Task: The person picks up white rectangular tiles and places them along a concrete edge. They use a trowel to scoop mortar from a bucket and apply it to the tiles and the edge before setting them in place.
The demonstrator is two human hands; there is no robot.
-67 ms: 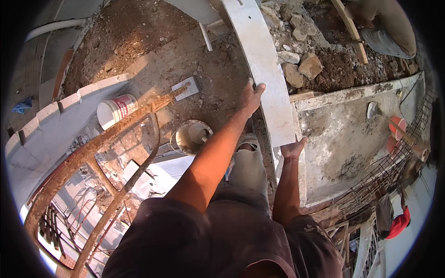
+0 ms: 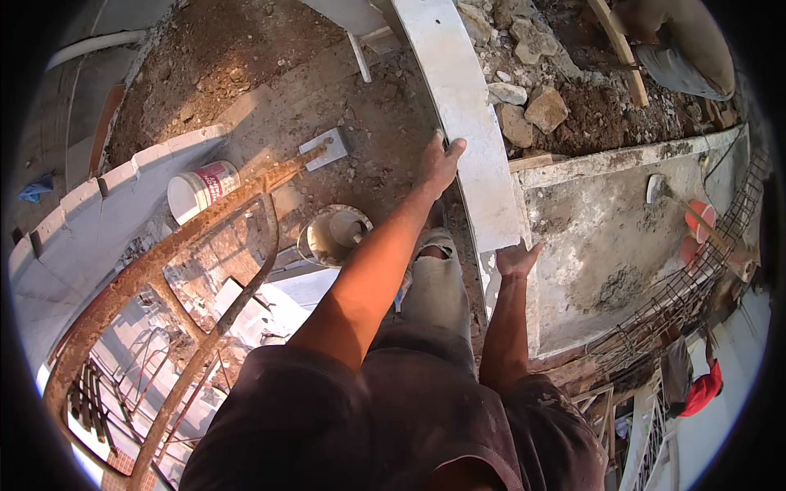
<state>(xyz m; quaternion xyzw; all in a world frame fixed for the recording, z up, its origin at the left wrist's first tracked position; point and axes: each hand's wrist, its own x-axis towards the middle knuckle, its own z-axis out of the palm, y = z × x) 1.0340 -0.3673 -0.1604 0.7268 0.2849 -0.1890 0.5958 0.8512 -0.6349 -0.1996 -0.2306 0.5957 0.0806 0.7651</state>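
Observation:
A long, pale grey-white concrete block [image 2: 463, 106] stretches away from me, like the top of a block wall; no joints along it can be made out. My left hand [image 2: 440, 166] grips its left edge, thumb on top and fingers against the side. At its near end, my right hand [image 2: 517, 260] is closed around the lower right corner, with the fingertips partly hidden by the block. Below the left forearm stands a round bucket [image 2: 315, 241] with grey mix and a tool inside.
Rusty scaffold pipes [image 2: 106, 307] curve along the left, beside a white paint bucket [image 2: 182, 196]. A rusty-handled trowel [image 2: 326, 150] lies ahead. Rocks [image 2: 546, 110] and soil lie right of the block. A rendered slab [image 2: 589, 237] borders a rebar cage [image 2: 647, 323]. Another person [image 2: 688, 53] is upper right.
The view has shifted slightly, so surroundings sit a little higher and further left. Both hands keep their places at the block.

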